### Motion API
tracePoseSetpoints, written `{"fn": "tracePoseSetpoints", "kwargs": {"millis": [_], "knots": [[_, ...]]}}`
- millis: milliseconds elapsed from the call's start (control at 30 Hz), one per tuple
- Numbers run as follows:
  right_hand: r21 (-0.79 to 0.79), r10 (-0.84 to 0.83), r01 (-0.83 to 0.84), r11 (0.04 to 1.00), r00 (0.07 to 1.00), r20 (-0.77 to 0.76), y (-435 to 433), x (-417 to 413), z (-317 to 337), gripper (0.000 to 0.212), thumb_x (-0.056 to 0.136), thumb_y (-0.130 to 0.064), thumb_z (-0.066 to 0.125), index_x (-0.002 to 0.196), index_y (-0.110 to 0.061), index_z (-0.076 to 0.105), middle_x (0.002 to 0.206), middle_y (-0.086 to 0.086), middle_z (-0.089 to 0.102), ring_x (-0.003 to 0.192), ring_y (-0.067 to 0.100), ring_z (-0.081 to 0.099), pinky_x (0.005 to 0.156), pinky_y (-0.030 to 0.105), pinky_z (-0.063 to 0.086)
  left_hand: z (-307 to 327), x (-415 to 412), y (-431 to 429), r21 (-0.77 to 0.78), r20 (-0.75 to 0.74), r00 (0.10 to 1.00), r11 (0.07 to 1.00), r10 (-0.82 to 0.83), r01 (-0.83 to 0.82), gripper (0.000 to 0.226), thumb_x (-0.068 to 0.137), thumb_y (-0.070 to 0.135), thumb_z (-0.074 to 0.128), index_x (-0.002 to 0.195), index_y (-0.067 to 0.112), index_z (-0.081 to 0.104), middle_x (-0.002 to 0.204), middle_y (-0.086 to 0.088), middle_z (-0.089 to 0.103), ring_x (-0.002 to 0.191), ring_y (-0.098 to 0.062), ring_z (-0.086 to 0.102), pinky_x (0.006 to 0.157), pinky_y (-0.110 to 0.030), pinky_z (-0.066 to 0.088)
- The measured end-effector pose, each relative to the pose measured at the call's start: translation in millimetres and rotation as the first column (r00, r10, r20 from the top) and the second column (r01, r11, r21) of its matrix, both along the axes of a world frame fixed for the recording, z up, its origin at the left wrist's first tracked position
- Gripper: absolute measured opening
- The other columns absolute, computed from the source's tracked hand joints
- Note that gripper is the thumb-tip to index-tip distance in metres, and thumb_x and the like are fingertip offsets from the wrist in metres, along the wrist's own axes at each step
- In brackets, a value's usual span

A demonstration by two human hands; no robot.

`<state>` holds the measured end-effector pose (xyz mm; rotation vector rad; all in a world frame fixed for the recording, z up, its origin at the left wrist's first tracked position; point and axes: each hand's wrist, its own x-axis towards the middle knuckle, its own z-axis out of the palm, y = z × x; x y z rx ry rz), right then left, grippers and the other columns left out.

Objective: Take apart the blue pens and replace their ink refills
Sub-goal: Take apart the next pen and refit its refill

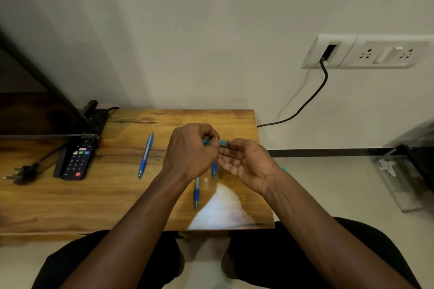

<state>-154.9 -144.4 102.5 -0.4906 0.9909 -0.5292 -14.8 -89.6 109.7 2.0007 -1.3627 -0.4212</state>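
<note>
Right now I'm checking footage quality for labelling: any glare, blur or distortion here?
Head view: bright glare washes out the table at its near right, beside the lower pen; the held pen between left hand and right hand is blurred; wide-angle distortion tilts the socket plate.

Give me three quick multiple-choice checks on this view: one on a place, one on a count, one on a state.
1. The remote control lies:
A) left of the leftmost pen
B) right of every pen
C) on the floor

2. Pens lying on the table, out of the hands:
A) one
B) three
C) five

3. The held pen is:
A) pinched by the left hand and the right hand
B) lying on the remote control
C) in the right hand alone

Answers:
1 A: it sits towards the table's left side.
2 B: the leftmost pen, the near pen and the partly hidden pen below the left hand.
3 A: fingers of both hands meet on it above the table.
</note>
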Motion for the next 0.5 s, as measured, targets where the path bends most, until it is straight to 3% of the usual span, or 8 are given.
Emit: {"fn": "tracePoseSetpoints", "kwargs": {"millis": [200, 333, 500], "knots": [[0.03, 0.025, -0.024, 0.999, 1.0, -0.007, -0.8, -0.6, -2.7, 0.019, 0.104, -0.007, 0.049, 0.097, 0.0, 0.066, 0.087, 0.018, 0.077, 0.078, 0.023, 0.077, 0.082, 0.035, 0.062, -0.1, -0.2, 1.2, 0.004, 0.037, 0.999, 1.0, -0.022, 0.022, 0.015, 0.089, 0.019, 0.068, 0.096, 0.022, 0.081, 0.095, 0.007, 0.079, 0.086, -0.009, 0.07, 0.076, -0.027, 0.057], [0.039, 0.031, -0.031, 0.999, 1.0, 0.003, -0.5, -0.5, -3.6, 0.019, 0.104, -0.006, 0.049, 0.097, 0.0, 0.066, 0.087, 0.018, 0.076, 0.077, 0.023, 0.077, 0.082, 0.035, 0.062, -0.1, -0.1, 0.2, 0.018, 0.051, 0.999, 1.0, -0.016, 0.015, 0.016, 0.09, 0.02, 0.067, 0.096, 0.023, 0.082, 0.092, 0.01, 0.076, 0.083, -0.006, 0.066, 0.067, -0.014, 0.046], [0.055, 0.013, -0.013, 0.998, 1.0, 0.006, -1.9, -1.4, -5.9, 0.021, 0.103, -0.006, 0.049, 0.107, 0.004, 0.066, 0.097, 0.023, 0.076, 0.083, 0.027, 0.077, 0.075, 0.033, 0.065, -5.1, 4.6, -0.4, 0.038, 0.057, 0.998, 0.999, -0.007, 0.005, 0.016, 0.091, 0.02, 0.067, 0.098, 0.024, 0.082, 0.096, 0.009, 0.078, 0.083, -0.007, 0.067, 0.064, -0.013, 0.044]]}}
